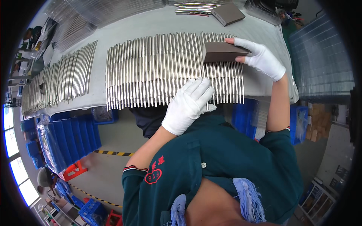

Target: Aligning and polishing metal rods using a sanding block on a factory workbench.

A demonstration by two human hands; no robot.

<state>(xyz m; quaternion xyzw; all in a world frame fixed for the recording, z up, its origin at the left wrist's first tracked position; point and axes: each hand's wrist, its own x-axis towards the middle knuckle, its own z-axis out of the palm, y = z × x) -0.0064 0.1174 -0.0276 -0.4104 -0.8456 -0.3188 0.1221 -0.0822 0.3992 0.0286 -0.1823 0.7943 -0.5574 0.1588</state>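
Observation:
A row of shiny metal rods [151,71] lies side by side on the pale-covered table, their near ends pointing toward me. My right hand [262,56], in a white glove with bare thumb and fingertip, grips a brown-grey rectangular block [222,52] by its right end. That block rests across the rods at the right part of the row. Gloved in white too, my left hand [190,103] lies over the near ends of the rods, fingers stretched out and close together. One rod end sticks out a little by its thumb; the palm side is hidden.
Another group of metal rods [62,81] lies at the table's left. A second brown-grey block [228,14] sits at the far edge beside several thin rods [194,8]. Clear plastic trays [117,13] stand along the back; more translucent trays [320,60] are stacked right. Blue bins [71,135] stand below left.

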